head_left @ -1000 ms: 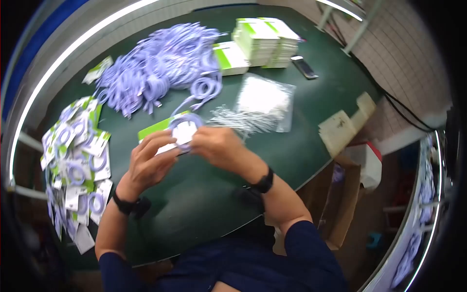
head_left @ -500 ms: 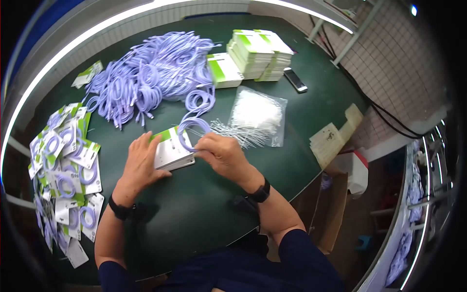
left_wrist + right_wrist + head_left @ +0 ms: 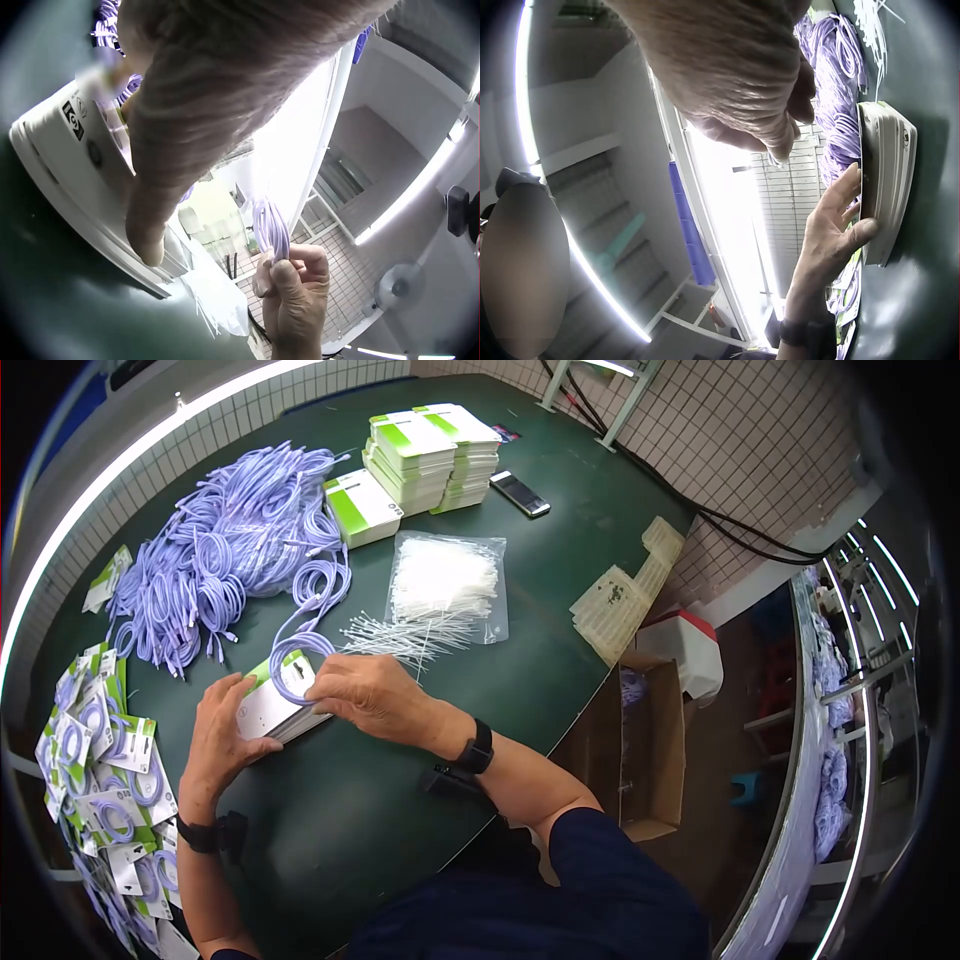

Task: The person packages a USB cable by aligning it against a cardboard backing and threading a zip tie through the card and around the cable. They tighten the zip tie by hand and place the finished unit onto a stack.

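A coiled lilac cable (image 3: 290, 665) with a plug end is pinched between the thumb and fingers of my right hand (image 3: 370, 695), over a stack of white-and-green cards (image 3: 265, 710). In the left wrist view the same coil (image 3: 270, 232) stands up from the right hand's fingertips. My left hand (image 3: 215, 735) rests against the left end of the stack, fingers fairly straight, thumb along its near edge. The right wrist view shows the left thumb (image 3: 862, 234) touching the side of the stack (image 3: 885, 180).
A heap of lilac cables (image 3: 225, 550) lies beyond the hands. Carded cables (image 3: 110, 800) pile up at left. White cable ties (image 3: 410, 635), a bag of them (image 3: 445, 580), card stacks (image 3: 410, 460) and a phone (image 3: 520, 493) lie farther off. A cardboard box (image 3: 650, 750) stands beyond the right edge.
The left hand has gone from holding a card and coil to resting at the stack. The right hand has kept the coil and brought it over the cards. The head view has swung right.
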Demonstrator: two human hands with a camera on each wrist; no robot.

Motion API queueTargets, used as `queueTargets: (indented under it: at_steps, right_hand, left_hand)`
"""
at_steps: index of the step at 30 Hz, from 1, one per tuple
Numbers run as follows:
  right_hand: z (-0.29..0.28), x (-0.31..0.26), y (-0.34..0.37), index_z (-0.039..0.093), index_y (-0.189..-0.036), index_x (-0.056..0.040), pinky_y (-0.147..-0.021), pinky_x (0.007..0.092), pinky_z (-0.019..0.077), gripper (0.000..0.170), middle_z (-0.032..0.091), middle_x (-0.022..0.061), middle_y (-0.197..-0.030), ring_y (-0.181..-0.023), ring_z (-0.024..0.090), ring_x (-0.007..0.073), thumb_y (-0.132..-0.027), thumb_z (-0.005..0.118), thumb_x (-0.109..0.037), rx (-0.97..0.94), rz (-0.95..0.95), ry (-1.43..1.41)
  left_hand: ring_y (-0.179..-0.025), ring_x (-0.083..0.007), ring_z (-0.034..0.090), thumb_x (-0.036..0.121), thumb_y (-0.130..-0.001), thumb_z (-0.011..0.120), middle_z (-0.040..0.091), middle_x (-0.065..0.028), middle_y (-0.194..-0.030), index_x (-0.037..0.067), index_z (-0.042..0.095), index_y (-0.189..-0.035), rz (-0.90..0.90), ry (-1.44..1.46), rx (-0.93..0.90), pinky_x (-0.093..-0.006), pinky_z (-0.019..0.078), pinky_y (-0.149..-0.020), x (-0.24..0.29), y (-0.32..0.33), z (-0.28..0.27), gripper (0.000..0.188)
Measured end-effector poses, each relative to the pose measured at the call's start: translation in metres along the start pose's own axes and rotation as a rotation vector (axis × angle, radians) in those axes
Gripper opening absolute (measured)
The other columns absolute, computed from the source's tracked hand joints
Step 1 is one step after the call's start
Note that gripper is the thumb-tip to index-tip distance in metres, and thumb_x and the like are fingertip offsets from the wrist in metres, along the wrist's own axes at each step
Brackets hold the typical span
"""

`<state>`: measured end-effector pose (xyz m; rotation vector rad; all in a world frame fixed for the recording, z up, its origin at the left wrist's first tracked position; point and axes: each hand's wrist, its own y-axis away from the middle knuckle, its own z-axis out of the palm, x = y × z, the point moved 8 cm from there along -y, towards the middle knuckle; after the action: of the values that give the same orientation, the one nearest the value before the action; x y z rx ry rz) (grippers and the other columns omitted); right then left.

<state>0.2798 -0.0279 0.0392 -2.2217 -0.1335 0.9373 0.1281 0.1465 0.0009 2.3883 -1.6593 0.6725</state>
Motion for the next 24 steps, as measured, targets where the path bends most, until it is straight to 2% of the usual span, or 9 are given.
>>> queueTargets:
  at_steps: [3,4,7,8,10,12,16,20,24]
  right_hand:
    - [0.0,0.003,0.002,0.072,-0.103,-0.0082,-0.069,0.039,0.0555,0.025,0.07,0.0079,-0.095,-0.082,0.071,0.0303,-0.081,0.084,-0.002,0.017,0.011,-0.043]
    - [0.0,0.002,0.001,0.072,-0.103,-0.0082,-0.069,0.039,0.0555,0.025,0.07,0.0079,-0.095,-0.082,0.071,0.0303,-0.081,0.084,-0.002,0.017,0.005,-0.046]
    - [-0.006,0.001,0.0,0.072,-0.104,-0.0065,-0.069,0.0374,0.0553,0.025,0.071,0.0091,-0.096,-0.081,0.07,0.0288,-0.083,0.082,0.0,0.073,0.002,-0.133]
    - [-0.009,-0.003,-0.001,0.072,-0.105,-0.0051,-0.069,0.0355,0.0547,0.023,0.071,0.0096,-0.096,-0.08,0.07,0.026,-0.084,0.081,0.002,0.094,0.001,-0.152]
    - [-0.016,-0.005,-0.001,0.072,-0.105,-0.0027,-0.068,0.0316,0.0533,0.021,0.071,0.0098,-0.097,-0.08,0.068,0.0203,-0.087,0.078,0.006,0.126,0.046,-0.232]
    - [-0.017,-0.002,0.001,0.071,-0.106,-0.0014,-0.067,0.0283,0.052,0.019,0.071,0.0094,-0.099,-0.08,0.066,0.016,-0.09,0.077,0.007,0.153,0.112,-0.334]
    - [-0.003,-0.008,0.003,0.07,-0.107,-0.0016,-0.067,0.0264,0.0513,0.019,0.071,0.0083,-0.1,-0.08,0.065,0.0144,-0.09,0.077,0.006,0.105,0.178,-0.463]
    - [0.025,-0.034,0.008,0.07,-0.107,-0.0015,-0.066,0.0273,0.0523,0.02,0.071,0.0096,-0.1,-0.08,0.066,0.0154,-0.09,0.078,0.005,-0.051,0.045,-0.377]
    - [0.059,-0.052,0.016,0.07,-0.108,-0.0017,-0.065,0.0294,0.0536,0.021,0.071,0.0115,-0.099,-0.08,0.068,0.0179,-0.089,0.079,0.003,-0.192,0.011,-0.26]
  left_hand:
    - [-0.129,-0.0425,0.059,0.013,-0.076,0.087,0.064,-0.0211,-0.138,0.001,0.064,-0.136,0.152,-0.096,0.054,-0.0488,0.0474,-0.111,0.007,0.005,-0.002,0.066]
    - [-0.129,-0.0425,0.059,0.013,-0.076,0.087,0.064,-0.0211,-0.138,0.001,0.064,-0.136,0.149,-0.102,0.058,-0.0488,0.0474,-0.111,0.005,0.003,-0.001,0.066]
    - [-0.109,-0.0381,0.071,0.006,-0.083,0.076,0.074,-0.0162,-0.116,0.001,0.069,-0.12,0.278,-0.196,0.267,-0.0434,0.0573,-0.094,0.012,0.007,-0.014,0.038]
    - [-0.109,-0.0381,0.071,0.006,-0.083,0.076,0.074,-0.0162,-0.116,0.001,0.069,-0.12,0.243,-0.21,0.265,-0.0434,0.0573,-0.094,0.021,0.01,-0.023,0.038]
    - [-0.092,-0.033,0.075,0.0,-0.085,0.069,0.076,-0.0125,-0.104,0.001,0.07,-0.109,0.367,-0.367,0.454,-0.0399,0.0604,-0.083,0.077,0.025,-0.054,0.024]
    - [-0.095,-0.0292,0.075,0.001,-0.084,0.068,0.076,-0.0121,-0.107,0.003,0.069,-0.106,0.325,-0.411,0.406,-0.0392,0.0597,-0.082,0.093,0.046,-0.057,0.022]
    - [-0.08,-0.0233,0.07,0.006,-0.084,0.067,0.067,-0.0062,-0.086,0.006,0.064,-0.091,0.213,-0.412,0.251,-0.0371,0.0552,-0.07,0.116,0.085,-0.033,0.007]
    - [-0.074,-0.0217,0.065,0.008,-0.083,0.066,0.06,-0.0045,-0.079,0.008,0.06,-0.085,0.155,-0.331,0.151,-0.0365,0.0527,-0.066,0.111,0.103,0.008,0.007]
    - [-0.073,-0.021,0.063,0.008,-0.085,0.066,0.058,-0.0038,-0.078,0.008,0.058,-0.082,0.117,-0.296,0.212,-0.0361,0.0518,-0.065,0.103,0.105,0.017,0.009]
